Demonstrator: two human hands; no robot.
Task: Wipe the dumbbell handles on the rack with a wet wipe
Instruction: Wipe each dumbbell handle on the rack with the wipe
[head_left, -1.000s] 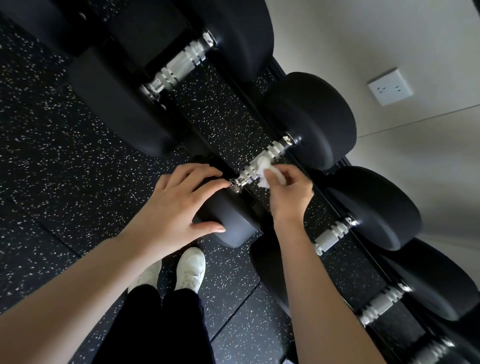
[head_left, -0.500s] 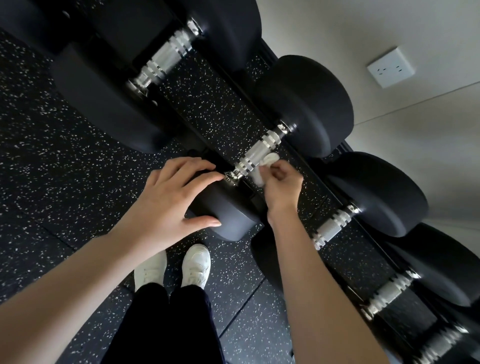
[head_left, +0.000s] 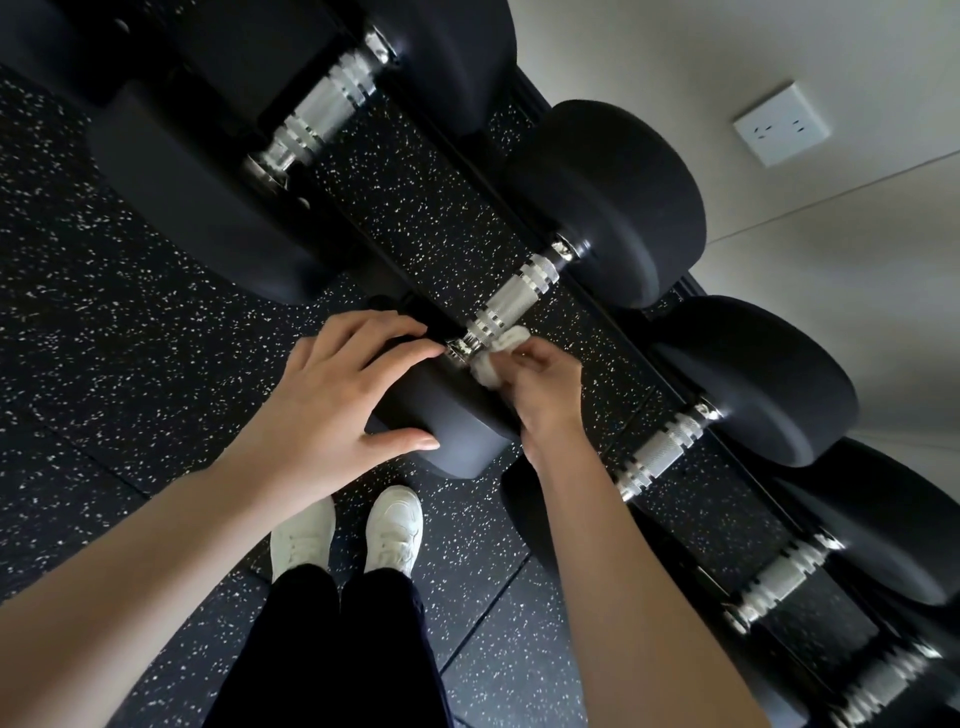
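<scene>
Several black dumbbells with knurled silver handles lie in a row on a dark rack. My right hand (head_left: 545, 384) pinches a crumpled white wet wipe (head_left: 498, 353) against the near end of the middle dumbbell's handle (head_left: 511, 301). My left hand (head_left: 332, 405) rests spread over that dumbbell's near black head (head_left: 452, 431), fingers on its top and thumb on its side. A larger dumbbell's handle (head_left: 322, 114) is at the upper left. Two smaller handles (head_left: 665, 452) (head_left: 784, 577) follow at the lower right.
The floor is black rubber with white specks (head_left: 104, 322). My white shoes (head_left: 348, 530) and dark trousers stand just in front of the rack. A pale wall with a white socket (head_left: 779, 124) rises behind the dumbbells.
My right hand slid the wipe down the handle from its middle to the near end by the head. My left hand stayed on the dumbbell head.
</scene>
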